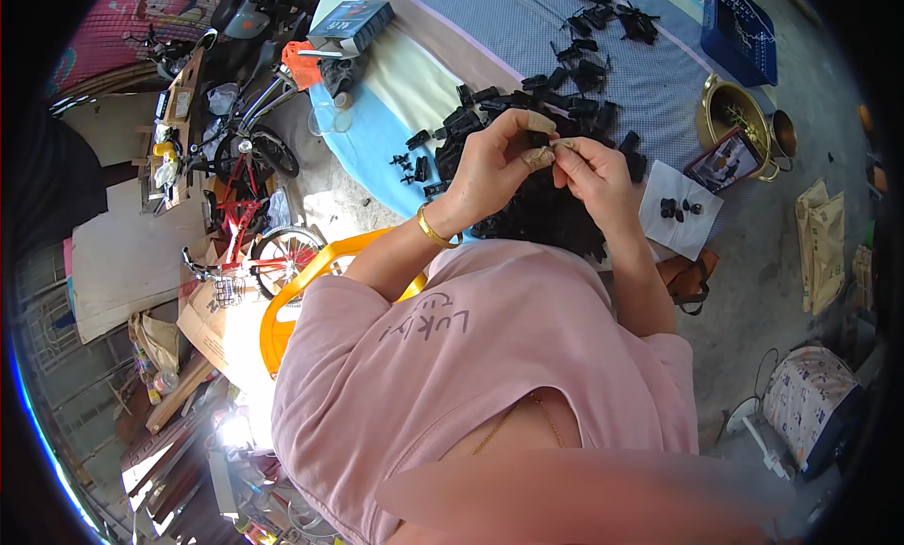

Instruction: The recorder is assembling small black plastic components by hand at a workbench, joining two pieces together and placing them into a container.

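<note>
My left hand [492,168] is closed, thumb and fingers gripping a small black plastic part [539,140]. My right hand [597,176] meets it fingertip to fingertip in a pinch; whatever sits in that pinch is too small to make out. Pale coverings wrap some of my fingertips. Under both hands spreads a large heap of black plastic parts [541,215] on the cloth-covered table [395,83]. A few loose black pieces [421,168] lie left of the heap, and more clusters [589,69] lie beyond it. Right of my right hand, several small dark pieces [670,209] rest on white paper [667,236].
A phone [723,162] leans on a brass-coloured pot [711,121] at the right. The far right holds a blue basket [739,36]. A blue box [353,25] and clear cup [325,119] stand far left. A yellow chair [275,333] and red bicycle [240,227] are left of me.
</note>
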Motion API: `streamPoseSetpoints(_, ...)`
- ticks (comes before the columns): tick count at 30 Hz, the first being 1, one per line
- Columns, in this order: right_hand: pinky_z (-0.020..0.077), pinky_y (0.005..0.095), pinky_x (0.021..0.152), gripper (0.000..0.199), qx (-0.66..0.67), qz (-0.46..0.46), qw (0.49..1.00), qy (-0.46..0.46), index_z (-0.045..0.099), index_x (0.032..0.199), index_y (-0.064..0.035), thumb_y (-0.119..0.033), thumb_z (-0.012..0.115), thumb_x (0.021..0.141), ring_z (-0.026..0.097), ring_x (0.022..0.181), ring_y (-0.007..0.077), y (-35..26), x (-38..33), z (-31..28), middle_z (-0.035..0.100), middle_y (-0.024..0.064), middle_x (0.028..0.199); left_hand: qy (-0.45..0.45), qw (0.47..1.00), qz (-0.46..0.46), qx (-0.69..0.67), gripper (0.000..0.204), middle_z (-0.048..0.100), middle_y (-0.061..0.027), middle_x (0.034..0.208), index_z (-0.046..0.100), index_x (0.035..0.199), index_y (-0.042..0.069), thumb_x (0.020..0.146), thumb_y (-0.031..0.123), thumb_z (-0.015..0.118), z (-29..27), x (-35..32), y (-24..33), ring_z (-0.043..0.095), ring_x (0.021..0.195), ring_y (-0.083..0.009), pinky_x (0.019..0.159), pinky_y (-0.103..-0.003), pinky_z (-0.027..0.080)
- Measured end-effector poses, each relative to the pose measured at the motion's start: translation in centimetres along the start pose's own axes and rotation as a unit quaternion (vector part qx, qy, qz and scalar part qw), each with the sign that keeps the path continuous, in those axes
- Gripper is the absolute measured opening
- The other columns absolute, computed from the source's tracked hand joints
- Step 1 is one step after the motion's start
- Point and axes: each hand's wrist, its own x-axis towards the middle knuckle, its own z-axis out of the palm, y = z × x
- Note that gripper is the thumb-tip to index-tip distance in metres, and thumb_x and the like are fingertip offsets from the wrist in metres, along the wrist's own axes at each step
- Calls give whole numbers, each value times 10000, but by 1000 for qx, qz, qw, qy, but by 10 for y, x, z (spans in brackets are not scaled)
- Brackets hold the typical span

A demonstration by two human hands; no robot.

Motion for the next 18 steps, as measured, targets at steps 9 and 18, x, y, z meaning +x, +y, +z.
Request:
streamPoseSetpoints(9,248,150,417,162,7,42,999,-9,595,928,-15,-143,507,883,361,472,5,13,19,-1,526,-8,628,113,972,115,173,194,607,-100,847,574,899,12,718,-41,623,1,2,-19,614,723,-186,644,-254,485)
streamPoseSetpoints(18,476,340,623,325,-544,-4,817,189,623,830,-17,-335,637,761,624,704,239,75,111,-69,633,112,739,155,887,17,436,333,613,-173,934,551,1085,58,754,71,585,-70,31,-61,601,860,-298,743,-353,465)
